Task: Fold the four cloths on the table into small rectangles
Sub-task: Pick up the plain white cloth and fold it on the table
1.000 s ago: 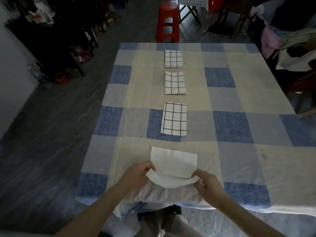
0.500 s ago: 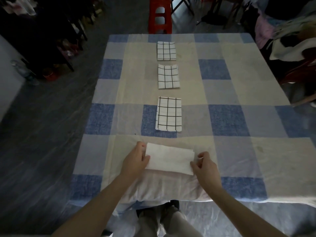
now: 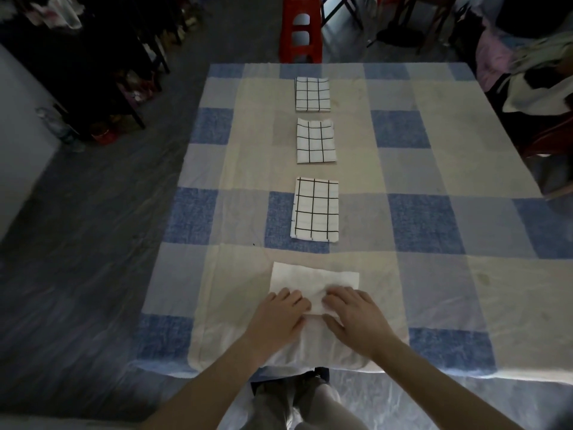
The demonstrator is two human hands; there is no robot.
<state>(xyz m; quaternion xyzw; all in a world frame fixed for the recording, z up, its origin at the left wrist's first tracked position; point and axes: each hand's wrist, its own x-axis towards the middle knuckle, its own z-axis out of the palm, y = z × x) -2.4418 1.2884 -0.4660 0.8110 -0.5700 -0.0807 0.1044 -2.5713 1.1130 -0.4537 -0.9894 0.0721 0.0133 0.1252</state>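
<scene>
A plain white cloth [image 3: 313,282] lies folded into a wide rectangle near the table's front edge. My left hand [image 3: 279,315] and my right hand [image 3: 353,315] press flat on its near half, side by side, fingers spread. Beyond it, three black-gridded white cloths lie folded in a row down the middle: the nearest [image 3: 315,210], the middle one [image 3: 316,140] and the farthest [image 3: 312,94].
The table wears a blue, grey and cream checked tablecloth [image 3: 434,274]. A red plastic stool [image 3: 300,29] stands past the far edge. Dark furniture fills the left background, and piled clothes [image 3: 539,85] sit at the right. Grey floor runs along the left.
A second ago both hands held the white cloth's near edge lifted. They folded it away from me, then moved from its ends onto its top and now press it flat.
</scene>
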